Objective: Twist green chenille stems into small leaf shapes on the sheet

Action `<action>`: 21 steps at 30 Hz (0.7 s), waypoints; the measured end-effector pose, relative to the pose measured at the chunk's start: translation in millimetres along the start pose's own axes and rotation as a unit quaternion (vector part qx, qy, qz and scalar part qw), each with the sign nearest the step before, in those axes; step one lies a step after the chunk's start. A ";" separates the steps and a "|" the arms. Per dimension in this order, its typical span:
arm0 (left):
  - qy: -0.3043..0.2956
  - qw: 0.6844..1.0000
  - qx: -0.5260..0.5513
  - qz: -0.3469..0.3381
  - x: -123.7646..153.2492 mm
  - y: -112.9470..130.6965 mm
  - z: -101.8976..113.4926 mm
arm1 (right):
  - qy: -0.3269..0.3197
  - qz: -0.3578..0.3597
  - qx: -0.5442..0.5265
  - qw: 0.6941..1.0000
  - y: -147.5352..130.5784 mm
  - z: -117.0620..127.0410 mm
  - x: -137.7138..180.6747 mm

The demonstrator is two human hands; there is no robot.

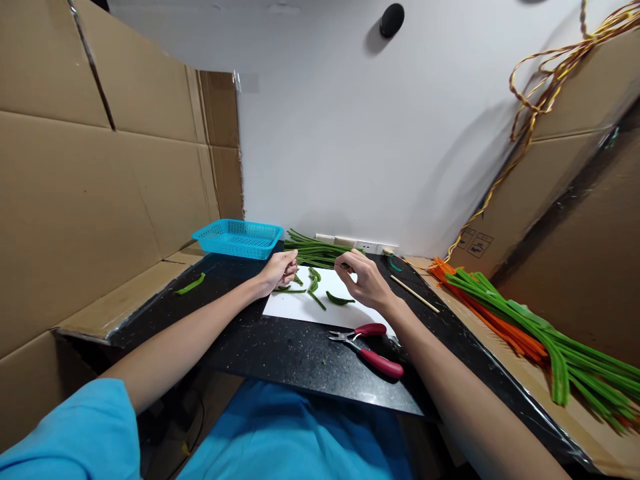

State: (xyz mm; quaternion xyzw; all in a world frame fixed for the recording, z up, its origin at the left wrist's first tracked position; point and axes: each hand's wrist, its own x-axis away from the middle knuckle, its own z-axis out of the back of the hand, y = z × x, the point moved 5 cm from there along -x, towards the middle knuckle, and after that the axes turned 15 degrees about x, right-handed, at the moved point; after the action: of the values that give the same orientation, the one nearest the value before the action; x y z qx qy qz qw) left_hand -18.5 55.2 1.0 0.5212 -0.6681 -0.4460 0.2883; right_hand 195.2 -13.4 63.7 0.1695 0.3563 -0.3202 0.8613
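Note:
My left hand [281, 270] is pinched shut over the far left of a white sheet [300, 308], holding a short green pipe-cleaner piece. My right hand [361, 278] is closed in a pinch over the sheet's far right side, on the end of a green pipe cleaner. Between the hands lie several short bent green pieces [314, 288] on the sheet. A bundle of long green pipe cleaners [315, 252] lies just behind the hands.
Red-handled pliers [373, 347] lie on the black counter [280, 353] near my right forearm. A blue basket [238, 238] stands at the back left. Green and orange pipe cleaners [530, 327] are heaped at right, a wooden stick [415, 294] beside them. Cardboard walls flank both sides.

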 end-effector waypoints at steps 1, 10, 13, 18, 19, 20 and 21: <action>0.002 1.000 0.001 0.000 0.3 0.0 0.1 | -0.001 0.003 0.008 1.000 -0.2 -0.3 0.1; 0.040 0.998 0.002 -0.053 1.1 6.6 6.6 | -0.054 0.058 0.153 0.985 3.7 -14.9 2.6; 0.055 0.995 -0.009 -0.085 0.9 9.4 8.7 | -0.088 0.079 0.188 0.975 5.8 -21.8 3.0; 0.067 0.990 -0.036 -0.119 -1.1 9.8 8.1 | -0.160 0.088 0.208 0.961 8.5 -30.3 3.3; 0.066 0.990 -0.040 -0.122 -1.6 9.4 7.7 | -0.170 0.087 0.211 0.959 8.8 -31.1 3.3; 0.064 0.989 -0.042 -0.124 -2.1 9.0 7.3 | -0.176 0.086 0.210 0.958 8.8 -31.5 3.4; 0.062 0.989 -0.043 -0.125 -2.5 8.6 7.1 | -0.180 0.084 0.208 0.958 8.7 -31.7 3.4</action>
State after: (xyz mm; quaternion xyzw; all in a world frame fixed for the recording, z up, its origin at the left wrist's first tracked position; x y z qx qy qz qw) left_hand -27.6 60.2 5.9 0.6142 -0.5589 -0.4737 0.2934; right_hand 186.8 8.0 39.9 0.3142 0.1057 -0.3390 0.8804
